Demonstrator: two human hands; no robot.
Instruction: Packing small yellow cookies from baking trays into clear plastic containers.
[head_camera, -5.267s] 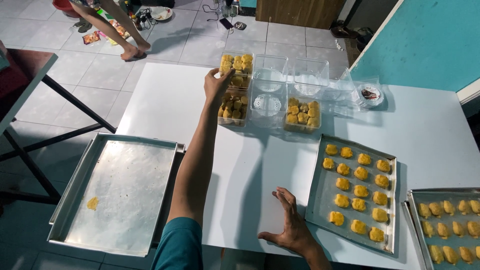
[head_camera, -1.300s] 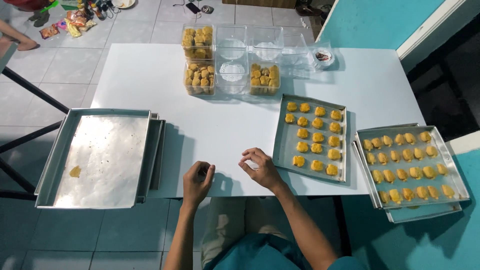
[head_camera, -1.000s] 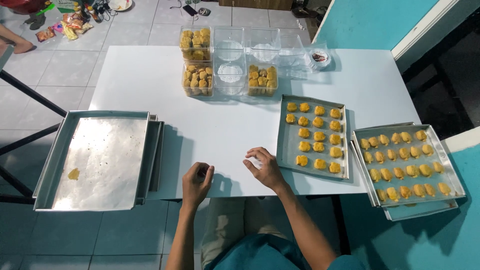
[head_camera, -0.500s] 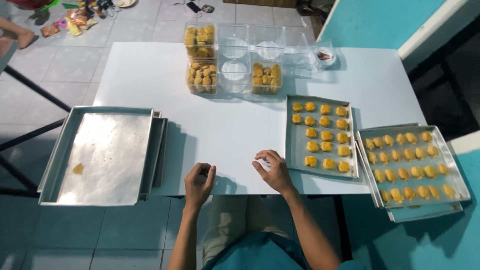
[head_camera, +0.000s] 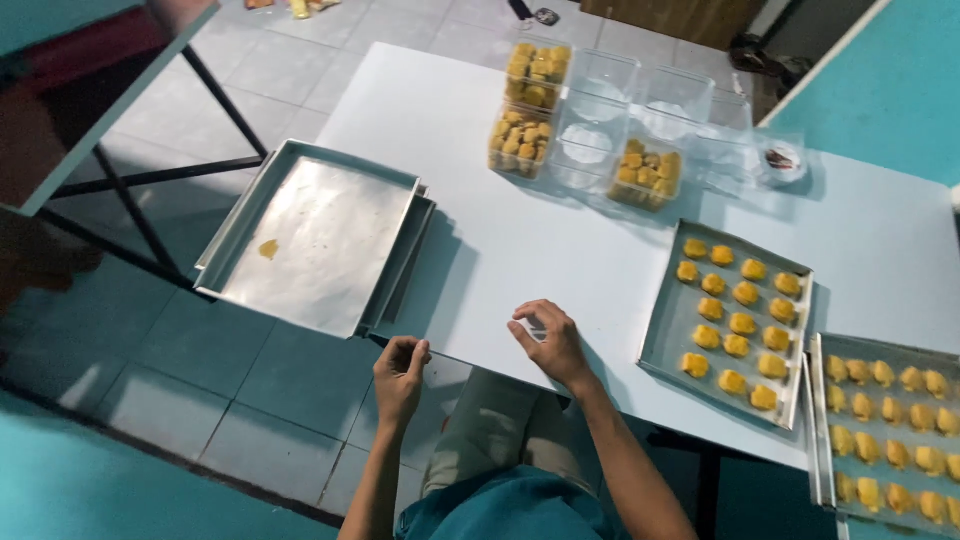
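Observation:
My left hand (head_camera: 400, 372) is loosely curled at the near edge of the white table (head_camera: 520, 250), holding nothing I can see. On the tabletop near that edge rests my right hand (head_camera: 548, 340), fingers bent and apart, empty. To its right lies a metal baking tray (head_camera: 668, 340) with rows of yellow pastries (head_camera: 735, 322). A second tray (head_camera: 822, 430) of the same pastries sits at the far right. At the back stand clear plastic tubs (head_camera: 524, 142), some filled with pastries, some empty (head_camera: 592, 130).
A stack of empty metal trays (head_camera: 310, 235) overhangs the table's left edge, with one small crumb on top. A small round lidded cup (head_camera: 781, 160) sits at the back right. Another table's legs (head_camera: 140, 215) stand to the left over tiled floor.
Five seconds ago my left hand reached to the tubs at the back; now both hands are at the near edge. The view has swung leftward and tilted.

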